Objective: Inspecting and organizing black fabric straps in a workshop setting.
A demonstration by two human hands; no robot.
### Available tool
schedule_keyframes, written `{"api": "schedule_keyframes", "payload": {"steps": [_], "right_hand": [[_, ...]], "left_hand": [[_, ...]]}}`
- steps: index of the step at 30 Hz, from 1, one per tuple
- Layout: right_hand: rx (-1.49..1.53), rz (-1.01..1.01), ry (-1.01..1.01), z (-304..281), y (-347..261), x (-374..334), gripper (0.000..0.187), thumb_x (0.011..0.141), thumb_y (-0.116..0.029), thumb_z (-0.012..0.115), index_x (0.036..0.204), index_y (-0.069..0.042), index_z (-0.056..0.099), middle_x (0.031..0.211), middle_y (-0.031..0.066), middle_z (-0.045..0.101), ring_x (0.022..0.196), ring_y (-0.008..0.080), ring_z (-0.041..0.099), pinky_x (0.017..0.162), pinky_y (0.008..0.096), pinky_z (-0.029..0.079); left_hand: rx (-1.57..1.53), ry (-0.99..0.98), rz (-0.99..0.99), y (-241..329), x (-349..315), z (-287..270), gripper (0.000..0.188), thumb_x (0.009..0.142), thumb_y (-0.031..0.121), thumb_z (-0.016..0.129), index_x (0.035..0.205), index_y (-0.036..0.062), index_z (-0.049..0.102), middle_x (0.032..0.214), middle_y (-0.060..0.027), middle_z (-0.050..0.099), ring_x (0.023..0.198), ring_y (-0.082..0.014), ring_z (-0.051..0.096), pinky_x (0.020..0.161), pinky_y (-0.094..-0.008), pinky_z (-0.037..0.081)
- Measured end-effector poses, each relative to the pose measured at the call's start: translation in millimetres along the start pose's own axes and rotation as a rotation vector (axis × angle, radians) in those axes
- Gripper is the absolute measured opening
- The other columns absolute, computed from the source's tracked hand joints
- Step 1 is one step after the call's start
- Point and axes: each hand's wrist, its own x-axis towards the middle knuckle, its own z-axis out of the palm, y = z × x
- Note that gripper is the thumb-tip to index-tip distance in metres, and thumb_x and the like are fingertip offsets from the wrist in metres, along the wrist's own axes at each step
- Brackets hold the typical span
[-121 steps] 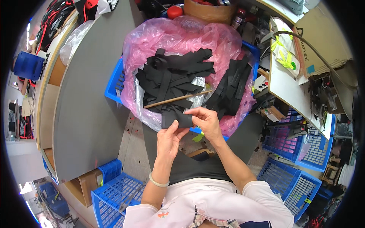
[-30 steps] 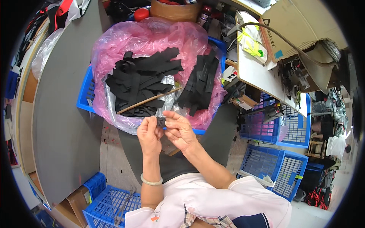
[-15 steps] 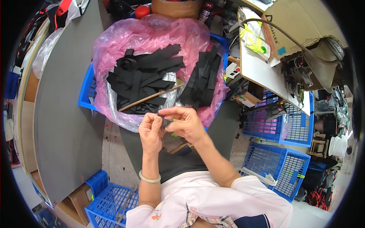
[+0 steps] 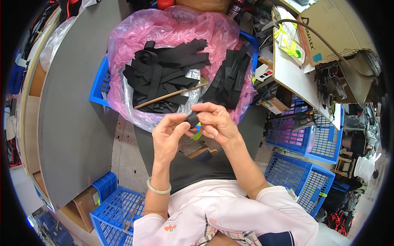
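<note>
Between my two hands is a small folded piece of black strap [image 4: 192, 119]. My left hand [image 4: 167, 133] pinches its left side with thumb and fingers. From the other side my right hand [image 4: 219, 124] grips it with bent fingers. Just beyond them, a blue crate [image 4: 97, 88] is lined with pink plastic film [image 4: 176, 25]. Inside lie a large heap of black straps [image 4: 158, 76], one of them rolled up, and a smaller stack of black straps [image 4: 228, 78] to the right. A thin wooden stick [image 4: 170, 96] rests across the front of the heap.
A grey tabletop [image 4: 84, 110] runs along my left. Blue crates [image 4: 123, 205] stand at lower left, with another blue crate [image 4: 301, 178] at right. A white shelf [image 4: 287, 78] with a cardboard box [image 4: 336, 28] and a curved cable is at upper right.
Both hands have shifted slightly up and right in view, still holding the black strap piece. The fingers have changed their hold, and more of the piece shows. The whole view has shifted slightly.
</note>
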Motion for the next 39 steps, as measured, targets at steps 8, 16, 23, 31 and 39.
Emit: {"api": "schedule_keyframes", "payload": {"steps": [8, 16, 23, 31, 39], "right_hand": [[-0.284, -0.213, 0.217, 14.3, 9.2, -2.4, 0.024, 0.075, 0.006, 0.064, 0.099, 0.003, 0.062, 0.078, 0.0107, 0.065, 0.053, 0.0129, 0.06, 0.051, 0.021, 0.05], [-0.204, -0.26, 0.252, 25.9, 18.5, 6.9, 0.021, 0.077, 0.004, 0.064, 0.097, 0.004, 0.057, 0.074, 0.0062, 0.061, 0.05, 0.0075, 0.051, 0.046, 0.0184, 0.041], [-0.59, -0.36, 0.285, 28.1, 12.1, 3.7, 0.016, 0.08, 0.0, 0.064, 0.094, 0.003, 0.057, 0.077, 0.0056, 0.06, 0.055, 0.0076, 0.053, 0.048, 0.0192, 0.043], [-1.322, -0.658, 0.192, 29.9, 8.4, 5.3, 0.012, 0.07, 0.001, 0.071, 0.078, 0.002, 0.062, 0.085, 0.0079, 0.058, 0.064, 0.0103, 0.059, 0.056, 0.0224, 0.048], [-1.732, -1.085, 0.039, 3.1, 17.6, 28.2, 0.009, 0.07, 0.0, 0.067, 0.073, 0.0, 0.059, 0.065, 0.009, 0.058, 0.055, 0.0232, 0.058, 0.048, 0.0293, 0.046]], "left_hand": [[0.169, 0.075, 0.048, 0.9, -3.1, -3.4, 0.008, 0.086, -0.001, 0.055, 0.091, -0.0057, 0.059, 0.076, -0.0103, 0.064, 0.063, -0.0145, 0.064, 0.054, -0.0223, 0.052], [0.41, 0.37, 0.206, -4.2, -16.3, 23.7, 0.009, 0.09, 0.002, 0.051, 0.088, -0.0057, 0.055, 0.071, -0.0116, 0.062, 0.059, -0.0136, 0.062, 0.053, -0.0241, 0.053], [0.343, 0.117, -0.003, 5.4, -0.4, 11.4, 0.015, 0.088, -0.001, 0.05, 0.098, -0.0081, 0.059, 0.072, -0.0118, 0.063, 0.06, -0.0139, 0.063, 0.054, -0.0229, 0.053], [0.555, 0.229, -0.023, 2.4, 1.0, 7.9, 0.011, 0.085, 0.005, 0.058, 0.079, -0.0039, 0.059, 0.061, -0.0059, 0.062, 0.051, -0.0087, 0.06, 0.044, -0.0207, 0.049], [1.064, 0.075, 0.272, -11.4, 10.9, -8.7, 0.015, 0.081, 0.002, 0.057, 0.07, -0.0029, 0.048, 0.049, -0.0104, 0.054, 0.042, -0.0146, 0.057, 0.041, -0.0272, 0.041]]}}
